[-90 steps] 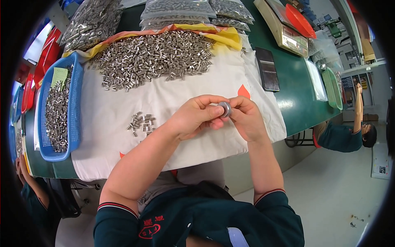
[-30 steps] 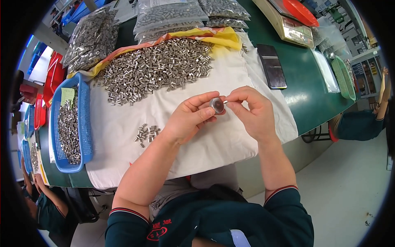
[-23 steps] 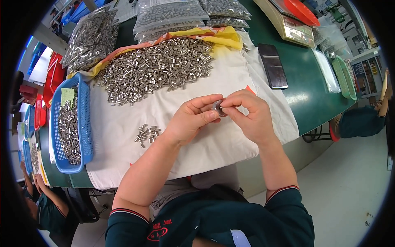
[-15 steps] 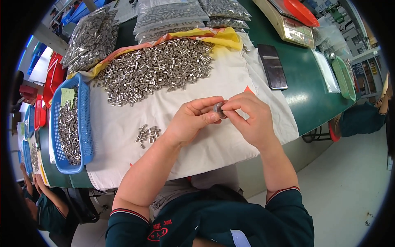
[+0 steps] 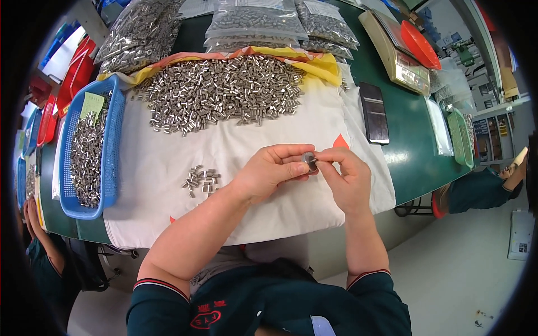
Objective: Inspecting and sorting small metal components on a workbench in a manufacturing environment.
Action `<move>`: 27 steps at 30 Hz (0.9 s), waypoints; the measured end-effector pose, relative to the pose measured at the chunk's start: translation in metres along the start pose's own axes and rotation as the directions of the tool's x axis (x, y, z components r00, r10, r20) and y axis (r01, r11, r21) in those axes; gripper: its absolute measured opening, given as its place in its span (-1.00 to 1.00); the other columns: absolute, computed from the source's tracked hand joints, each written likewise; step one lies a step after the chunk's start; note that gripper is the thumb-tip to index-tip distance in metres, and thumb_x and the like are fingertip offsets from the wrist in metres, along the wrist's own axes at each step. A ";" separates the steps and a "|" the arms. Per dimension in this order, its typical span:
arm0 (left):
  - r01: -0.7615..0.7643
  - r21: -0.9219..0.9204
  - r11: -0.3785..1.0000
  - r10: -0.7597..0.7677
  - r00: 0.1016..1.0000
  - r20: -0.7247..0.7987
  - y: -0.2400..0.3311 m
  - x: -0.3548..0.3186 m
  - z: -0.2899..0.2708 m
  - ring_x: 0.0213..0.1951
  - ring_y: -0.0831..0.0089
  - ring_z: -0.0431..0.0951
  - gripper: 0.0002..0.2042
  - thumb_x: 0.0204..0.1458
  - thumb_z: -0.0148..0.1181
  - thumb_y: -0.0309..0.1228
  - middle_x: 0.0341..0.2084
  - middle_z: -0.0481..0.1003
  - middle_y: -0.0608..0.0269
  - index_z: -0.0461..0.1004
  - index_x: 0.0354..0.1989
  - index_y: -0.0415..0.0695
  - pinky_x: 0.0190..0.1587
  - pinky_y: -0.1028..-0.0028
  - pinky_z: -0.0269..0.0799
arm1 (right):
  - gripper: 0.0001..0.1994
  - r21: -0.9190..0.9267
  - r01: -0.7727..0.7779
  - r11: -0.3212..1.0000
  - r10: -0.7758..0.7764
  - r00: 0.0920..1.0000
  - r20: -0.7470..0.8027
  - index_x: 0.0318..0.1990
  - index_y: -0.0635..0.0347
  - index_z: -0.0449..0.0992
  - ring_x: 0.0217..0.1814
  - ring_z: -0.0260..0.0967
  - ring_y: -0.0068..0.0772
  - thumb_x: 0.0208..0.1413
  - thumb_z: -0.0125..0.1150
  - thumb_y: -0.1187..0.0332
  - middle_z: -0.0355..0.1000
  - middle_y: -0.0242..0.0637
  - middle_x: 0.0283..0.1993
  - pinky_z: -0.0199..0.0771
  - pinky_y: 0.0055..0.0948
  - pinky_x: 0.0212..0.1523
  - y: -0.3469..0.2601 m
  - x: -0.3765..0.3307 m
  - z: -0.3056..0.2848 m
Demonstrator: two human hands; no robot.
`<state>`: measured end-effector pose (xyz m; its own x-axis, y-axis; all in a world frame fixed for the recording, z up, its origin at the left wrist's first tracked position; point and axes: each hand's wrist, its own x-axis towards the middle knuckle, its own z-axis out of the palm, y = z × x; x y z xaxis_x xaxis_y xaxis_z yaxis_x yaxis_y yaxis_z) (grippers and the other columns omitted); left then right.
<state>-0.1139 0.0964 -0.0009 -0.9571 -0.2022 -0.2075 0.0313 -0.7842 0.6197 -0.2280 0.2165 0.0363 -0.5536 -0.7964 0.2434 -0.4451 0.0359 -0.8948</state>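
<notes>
Over the white cloth (image 5: 235, 145), my left hand (image 5: 263, 172) is closed around a small round grey metal piece (image 5: 307, 159), gripped between thumb and fingers. Right beside it, my right hand (image 5: 350, 182) pinches thumb and forefinger together at the piece's right side; what sits in that pinch is too small to make out. To the left of my left hand lies a small group of short shiny metal cylinders (image 5: 200, 179). Farther back spreads a large heap of the same cylinders (image 5: 224, 95), bordered by a yellow and orange cloth edge (image 5: 322, 66).
A blue basket (image 5: 115, 151) of cylinders stands at left. Clear bags (image 5: 252, 19) of metal parts line the back. At right are a dark phone-like slab (image 5: 374, 112), a scale (image 5: 412, 73) with a red tray (image 5: 420, 45), and a green basket (image 5: 460, 137). Other people sit on both sides.
The whole view has shifted and tilted slightly. My hands stay together at the metal piece, with the right fingertips now more at its right side than over it.
</notes>
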 end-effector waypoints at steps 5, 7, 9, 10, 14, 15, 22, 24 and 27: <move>-0.034 0.056 0.998 0.034 0.999 -0.001 0.002 -0.002 0.005 -0.21 0.47 0.45 -0.65 -0.04 0.07 -0.57 -0.24 0.44 0.17 0.28 -0.03 -0.31 -0.18 0.56 0.38 | -0.87 -0.150 0.161 0.976 -0.152 0.986 0.069 -0.40 0.21 0.46 -0.36 0.34 -0.41 -0.17 0.16 0.59 0.40 -0.29 -0.41 0.35 -0.55 -0.40 0.001 0.002 -0.005; -0.052 0.058 0.997 0.052 0.999 0.000 0.002 -0.002 0.004 -0.22 0.48 0.45 -0.66 -0.05 0.06 -0.58 -0.25 0.44 0.17 0.29 -0.04 -0.32 -0.18 0.56 0.38 | -0.87 -0.186 0.185 0.965 -0.174 0.982 0.073 -0.41 0.20 0.46 -0.37 0.33 -0.41 -0.18 0.16 0.59 0.39 -0.30 -0.42 0.34 -0.54 -0.40 -0.002 0.003 -0.004; -0.066 0.084 0.994 0.064 0.998 0.019 0.000 -0.001 0.002 -0.23 0.50 0.45 -0.67 -0.05 0.06 -0.59 -0.26 0.44 0.17 0.30 -0.05 -0.32 -0.18 0.56 0.38 | -0.87 -0.223 0.207 0.953 -0.195 0.978 0.074 -0.42 0.20 0.45 -0.38 0.32 -0.41 -0.18 0.17 0.59 0.38 -0.31 -0.42 0.33 -0.54 -0.40 -0.002 0.002 -0.004; -0.068 0.081 0.994 0.066 0.998 0.020 0.000 -0.001 0.003 -0.23 0.50 0.45 -0.67 -0.05 0.06 -0.59 -0.26 0.44 0.17 0.30 -0.05 -0.32 -0.18 0.56 0.38 | -0.87 -0.211 0.211 0.954 -0.201 0.977 0.068 -0.42 0.19 0.45 -0.39 0.31 -0.41 -0.19 0.17 0.59 0.38 -0.32 -0.42 0.33 -0.54 -0.40 0.000 0.002 -0.003; -0.072 0.132 0.989 0.072 0.997 0.004 0.000 -0.001 0.003 -0.26 0.53 0.46 -0.66 -0.07 0.07 -0.60 -0.28 0.45 0.18 0.31 -0.06 -0.32 -0.17 0.56 0.39 | -0.88 -0.201 0.241 0.949 -0.233 0.970 0.065 -0.43 0.20 0.44 -0.38 0.30 -0.41 -0.19 0.17 0.59 0.38 -0.32 -0.42 0.32 -0.53 -0.41 0.004 0.001 -0.002; -0.077 0.149 0.986 0.076 0.997 0.012 0.000 0.000 0.002 -0.27 0.53 0.46 -0.66 -0.07 0.07 -0.60 -0.28 0.45 0.18 0.31 -0.05 -0.32 -0.17 0.56 0.39 | -0.88 -0.202 0.241 0.949 -0.232 0.971 0.066 -0.43 0.20 0.44 -0.38 0.30 -0.41 -0.19 0.17 0.59 0.38 -0.32 -0.42 0.32 -0.53 -0.41 0.005 0.002 -0.002; -0.066 0.085 0.994 0.069 0.997 -0.028 -0.001 0.004 0.001 -0.26 0.52 0.46 -0.67 -0.04 0.06 -0.58 -0.29 0.45 0.18 0.30 -0.05 -0.32 -0.19 0.58 0.40 | -0.84 -0.152 0.141 0.978 -0.136 0.990 0.042 -0.35 0.23 0.46 -0.34 0.30 -0.43 -0.17 0.16 0.59 0.38 -0.31 -0.39 0.32 -0.54 -0.35 0.012 -0.002 0.003; -0.025 -0.022 0.999 0.023 0.998 -0.066 0.000 0.002 0.003 -0.26 0.49 0.46 -0.68 -0.01 0.04 -0.54 -0.27 0.44 0.17 0.28 -0.04 -0.32 -0.19 0.58 0.40 | -0.82 -0.135 0.151 0.979 -0.154 0.988 -0.012 -0.32 0.23 0.46 -0.32 0.30 -0.43 -0.17 0.17 0.58 0.37 -0.31 -0.38 0.32 -0.54 -0.34 0.012 -0.007 0.010; -0.030 -0.079 0.996 0.023 0.997 -0.080 -0.001 0.002 0.003 -0.24 0.48 0.45 -0.69 0.04 0.00 -0.47 -0.27 0.43 0.21 0.28 -0.03 -0.25 -0.16 0.50 0.41 | -0.77 -0.097 0.185 0.978 -0.192 0.979 -0.064 -0.28 0.25 0.46 -0.31 0.30 -0.41 -0.19 0.19 0.58 0.36 -0.30 -0.34 0.32 -0.53 -0.32 0.003 -0.009 0.015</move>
<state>-0.1169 0.0983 0.0003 -0.9300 -0.2666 -0.2529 0.0824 -0.8219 0.5637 -0.2134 0.2146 0.0257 -0.5018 -0.7482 0.4341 -0.6059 -0.0540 -0.7937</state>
